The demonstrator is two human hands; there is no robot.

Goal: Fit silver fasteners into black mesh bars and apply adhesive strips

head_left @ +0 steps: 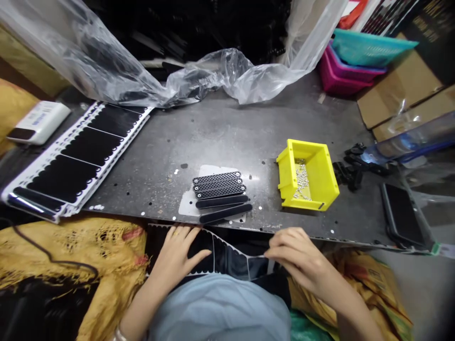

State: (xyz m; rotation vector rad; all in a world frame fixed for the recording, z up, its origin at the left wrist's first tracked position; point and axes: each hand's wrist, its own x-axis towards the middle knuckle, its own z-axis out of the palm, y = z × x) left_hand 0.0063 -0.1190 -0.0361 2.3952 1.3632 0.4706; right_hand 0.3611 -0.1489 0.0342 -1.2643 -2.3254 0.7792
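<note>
A black sheet with white scalloped edges, divided by thin white lines, stretches below the bench edge in front of my body. My left hand lies flat on its left part, fingers stretched and thumb apart. At the sheet's right end, my right hand pinches the edge between thumb and fingers. Just beyond, on the bench, are black mesh-patterned strips with small round metal pieces at their ends. Two plain black strips lie nearer me, partly over white backing pieces.
A yellow bin holds small silver pieces. Similar black-and-white sheets are stacked at left, beside a white box. A phone lies near the right edge. Clear plastic film drapes along the back; yellow sacks flank me.
</note>
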